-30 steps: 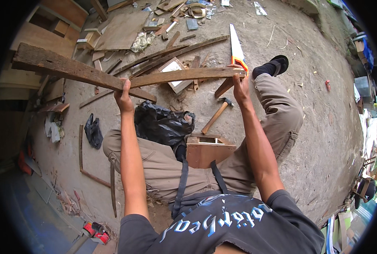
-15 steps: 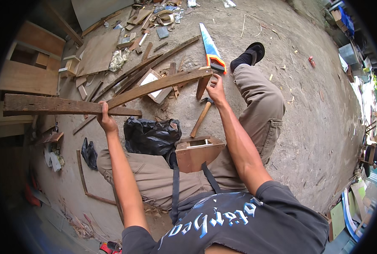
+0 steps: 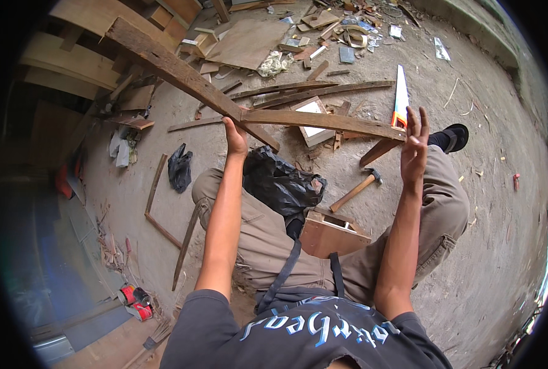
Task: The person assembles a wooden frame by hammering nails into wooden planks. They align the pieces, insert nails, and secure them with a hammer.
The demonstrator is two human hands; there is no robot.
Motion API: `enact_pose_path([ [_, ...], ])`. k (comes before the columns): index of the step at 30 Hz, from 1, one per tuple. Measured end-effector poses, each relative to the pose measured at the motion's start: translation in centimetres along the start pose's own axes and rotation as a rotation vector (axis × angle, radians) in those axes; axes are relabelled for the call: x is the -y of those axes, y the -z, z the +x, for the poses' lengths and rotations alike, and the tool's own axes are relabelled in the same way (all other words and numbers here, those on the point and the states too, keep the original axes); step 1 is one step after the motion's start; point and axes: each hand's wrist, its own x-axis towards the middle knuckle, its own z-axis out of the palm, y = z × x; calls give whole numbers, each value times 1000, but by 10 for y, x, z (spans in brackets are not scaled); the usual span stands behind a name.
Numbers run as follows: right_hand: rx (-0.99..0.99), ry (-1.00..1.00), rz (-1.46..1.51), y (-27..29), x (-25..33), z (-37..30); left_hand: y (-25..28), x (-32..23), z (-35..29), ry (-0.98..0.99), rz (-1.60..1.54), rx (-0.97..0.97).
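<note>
A frame of weathered wooden bars is held up in front of me. Its thick dark beam point(image 3: 169, 71) slants from the upper left down to the middle, and a thinner crossbar point(image 3: 323, 122) runs off it to the right, ending at a short angled piece point(image 3: 378, 151). My left hand point(image 3: 237, 140) is closed around the beam near the joint, thumb on the near side. Beside the crossbar's right end, my right hand point(image 3: 415, 150) is raised with several fingers stretched up; I see nothing held in it.
A claw hammer point(image 3: 355, 192) and a wooden box point(image 3: 330, 234) lie between my legs, next to a black plastic bag point(image 3: 283, 184). Beyond the crossbar's end is a handsaw point(image 3: 400, 98). Loose wooden strips point(image 3: 341, 92) and scraps cover the far ground. A red power tool point(image 3: 137, 301) sits lower left.
My view has turned left. The beam's far left end now points up and away. My right hand's fingers have come off the crossbar's end and stretched upward; my left keeps its hold.
</note>
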Motion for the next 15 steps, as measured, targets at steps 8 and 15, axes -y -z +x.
enact_pose_path([
  [8,-98,-12,-575,-17,-13,1,0,-14,-7,-3,202,125],
  [15,-127,11,-587,-14,-21,4,-6,-32,-3,124,386,216],
])
